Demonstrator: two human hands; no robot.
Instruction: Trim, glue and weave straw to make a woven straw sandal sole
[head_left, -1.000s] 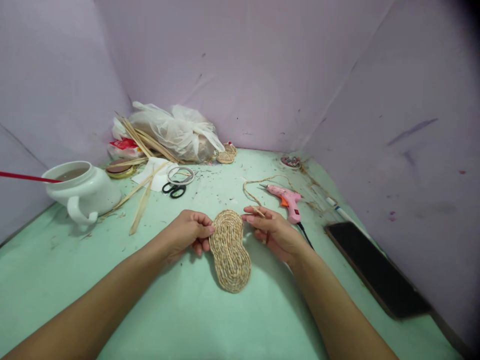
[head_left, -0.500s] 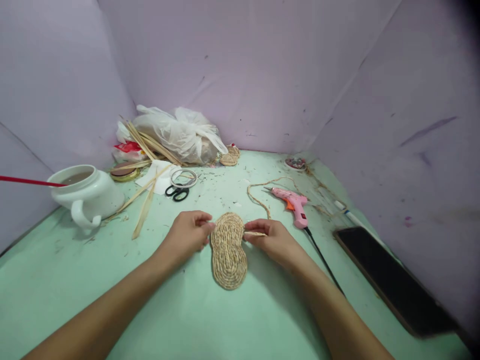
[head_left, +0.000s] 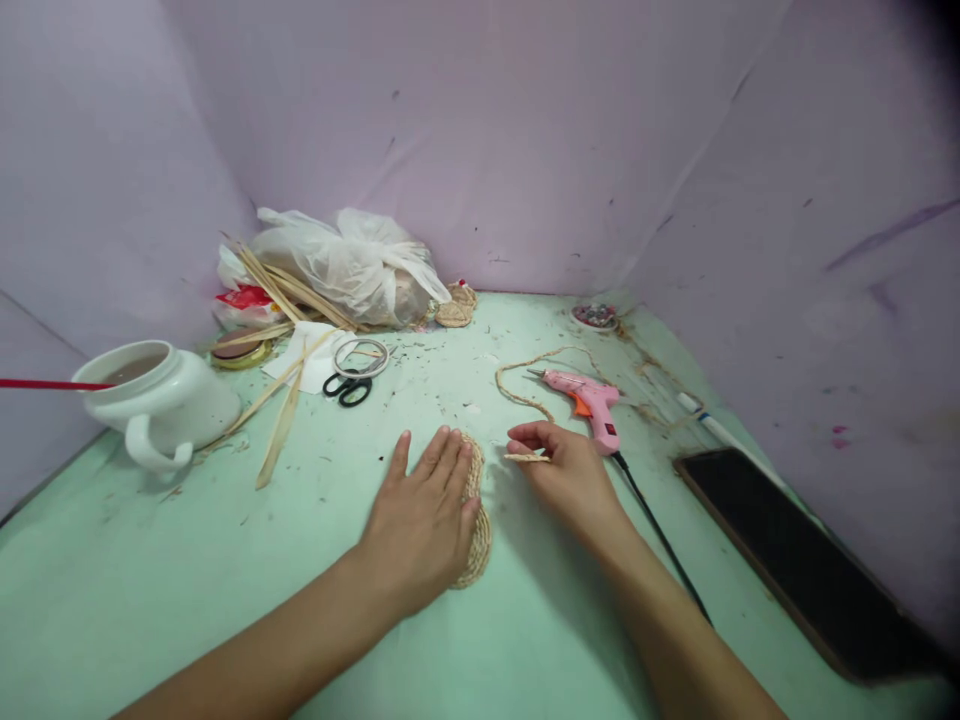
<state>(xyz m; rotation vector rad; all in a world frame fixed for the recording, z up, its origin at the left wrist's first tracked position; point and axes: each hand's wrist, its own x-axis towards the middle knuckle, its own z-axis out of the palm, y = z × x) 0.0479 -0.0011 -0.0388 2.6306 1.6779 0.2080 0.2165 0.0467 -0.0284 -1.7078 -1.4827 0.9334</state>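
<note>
Coiled fibre mat [head_left: 477, 545] lies on the green table [head_left: 187, 560] straight ahead of you, its left part hidden beneath your left hand [head_left: 424, 515], which is flat and unclenched with fingers spread, grasping nothing. Your right hand [head_left: 566, 470] is just beside the mat and apart from it, pinching a thin pale cord end [head_left: 529, 458] between thumb and fingers; whether it joins the braided cord [head_left: 525, 361] looped behind, you cannot tell from here. Because your left palm bears only on one side, the uncovered right edge might lift or the mat might skid and turn if the cord were pulled hard. Pressing unevenly could also leave the coils wavy, and a slack pinch could let the cord end untwist. The pink glue gun [head_left: 596, 402] lies just beyond your right hand; if it is hot, which does not show, a careless backward knuckle could be burned. Its black cable [head_left: 660, 540] runs close by your right forearm, so a wide sweep of that arm could snag it and drag the gun across the loop.
</note>
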